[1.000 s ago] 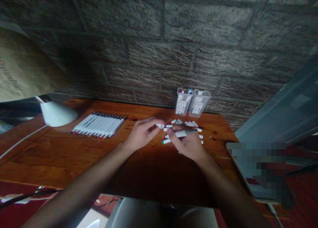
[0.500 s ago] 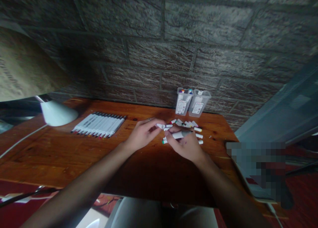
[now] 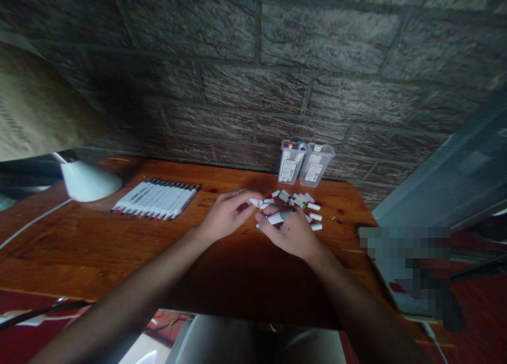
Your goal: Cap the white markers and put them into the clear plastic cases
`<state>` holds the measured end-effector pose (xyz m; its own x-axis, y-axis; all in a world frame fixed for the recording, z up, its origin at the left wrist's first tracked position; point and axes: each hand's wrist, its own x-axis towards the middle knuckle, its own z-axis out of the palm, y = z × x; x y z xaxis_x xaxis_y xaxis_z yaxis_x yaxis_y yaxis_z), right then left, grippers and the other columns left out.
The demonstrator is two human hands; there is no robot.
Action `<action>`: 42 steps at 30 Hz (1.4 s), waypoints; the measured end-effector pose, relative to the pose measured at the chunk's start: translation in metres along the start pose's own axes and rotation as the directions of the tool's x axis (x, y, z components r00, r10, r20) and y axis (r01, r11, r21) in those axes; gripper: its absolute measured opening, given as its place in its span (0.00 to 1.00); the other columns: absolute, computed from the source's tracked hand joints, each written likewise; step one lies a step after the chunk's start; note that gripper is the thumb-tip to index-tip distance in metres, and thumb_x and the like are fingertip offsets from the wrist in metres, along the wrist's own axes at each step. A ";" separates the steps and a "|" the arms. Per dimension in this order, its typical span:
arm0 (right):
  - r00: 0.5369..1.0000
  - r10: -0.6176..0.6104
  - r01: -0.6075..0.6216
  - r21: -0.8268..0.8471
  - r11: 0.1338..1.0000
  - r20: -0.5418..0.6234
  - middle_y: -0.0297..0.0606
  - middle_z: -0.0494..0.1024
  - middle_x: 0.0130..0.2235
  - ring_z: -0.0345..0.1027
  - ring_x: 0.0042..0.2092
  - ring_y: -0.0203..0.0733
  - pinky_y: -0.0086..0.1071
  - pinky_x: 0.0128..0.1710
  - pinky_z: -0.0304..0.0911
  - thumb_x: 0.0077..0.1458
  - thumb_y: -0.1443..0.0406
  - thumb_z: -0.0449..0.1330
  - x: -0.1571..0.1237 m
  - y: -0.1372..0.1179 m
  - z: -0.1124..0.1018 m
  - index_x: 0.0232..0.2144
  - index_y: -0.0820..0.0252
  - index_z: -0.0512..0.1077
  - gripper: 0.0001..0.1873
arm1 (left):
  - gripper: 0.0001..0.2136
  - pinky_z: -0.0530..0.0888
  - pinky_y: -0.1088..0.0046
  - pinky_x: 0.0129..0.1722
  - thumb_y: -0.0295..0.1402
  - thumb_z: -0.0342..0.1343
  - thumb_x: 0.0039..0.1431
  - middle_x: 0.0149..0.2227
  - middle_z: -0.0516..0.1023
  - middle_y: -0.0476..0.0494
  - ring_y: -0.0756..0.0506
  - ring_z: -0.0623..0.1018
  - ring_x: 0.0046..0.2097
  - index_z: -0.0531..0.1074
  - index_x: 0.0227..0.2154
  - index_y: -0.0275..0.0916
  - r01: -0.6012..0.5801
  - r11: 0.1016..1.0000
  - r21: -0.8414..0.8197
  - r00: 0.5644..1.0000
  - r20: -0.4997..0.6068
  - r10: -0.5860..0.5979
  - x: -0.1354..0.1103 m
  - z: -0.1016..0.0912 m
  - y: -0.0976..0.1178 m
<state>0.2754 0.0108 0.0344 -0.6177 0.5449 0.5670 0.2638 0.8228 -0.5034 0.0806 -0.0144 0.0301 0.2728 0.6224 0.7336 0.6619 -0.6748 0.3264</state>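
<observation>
My left hand [image 3: 225, 216] pinches a small white marker cap [image 3: 255, 202] between thumb and fingers. Close beside it, my right hand [image 3: 291, 232] grips a white marker [image 3: 280, 216] that points left toward the cap. Behind and around both hands lie several loose marker caps [image 3: 304, 205] with coloured ends, scattered on the wooden table [image 3: 119, 248]. A neat row of white markers [image 3: 156, 200] lies to the left.
Two clear plastic marker boxes [image 3: 306, 163] stand against the brick wall. A white lamp [image 3: 85, 179] with its cord sits at the far left. A blurred-out object [image 3: 407, 269] lies at the table's right edge.
My right hand has drawn the marker left, closer to the cap in my left hand. The left hand has hardly moved.
</observation>
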 end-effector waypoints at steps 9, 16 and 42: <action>0.999 0.007 -0.005 -0.060 0.998 0.034 0.32 0.78 0.28 0.72 0.32 0.36 0.29 0.37 0.61 0.63 0.63 0.55 -0.001 0.000 0.001 0.26 0.57 0.70 0.13 | 0.07 0.76 0.76 0.43 0.28 0.55 0.64 0.40 0.82 0.43 0.48 0.81 0.41 0.74 0.43 0.37 -0.006 1.000 -0.014 0.999 0.039 0.006 -0.002 0.002 -0.002; 0.998 0.018 -0.017 -0.025 1.000 0.052 0.32 0.78 0.28 0.72 0.32 0.36 0.29 0.37 0.61 0.62 0.64 0.56 -0.001 0.000 0.002 0.26 0.57 0.71 0.12 | 0.07 0.75 0.75 0.43 0.28 0.54 0.64 0.41 0.82 0.43 0.48 0.81 0.42 0.75 0.43 0.37 0.019 0.999 -0.048 0.998 0.065 -0.015 -0.002 0.002 -0.001; 0.999 0.004 -0.002 -0.040 0.999 0.054 0.32 0.80 0.29 0.73 0.34 0.36 0.29 0.40 0.61 0.63 0.64 0.55 -0.001 0.003 0.004 0.27 0.57 0.71 0.12 | 0.09 0.76 0.77 0.42 0.30 0.55 0.64 0.41 0.83 0.44 0.49 0.81 0.40 0.75 0.44 0.37 0.069 0.997 -0.023 0.995 0.070 -0.068 -0.003 0.003 -0.003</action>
<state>0.2739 0.0125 0.0300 -0.6557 0.5390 0.5287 0.2948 0.8275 -0.4779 0.0797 -0.0131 0.0251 0.2756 0.6928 0.6664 0.6630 -0.6390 0.3901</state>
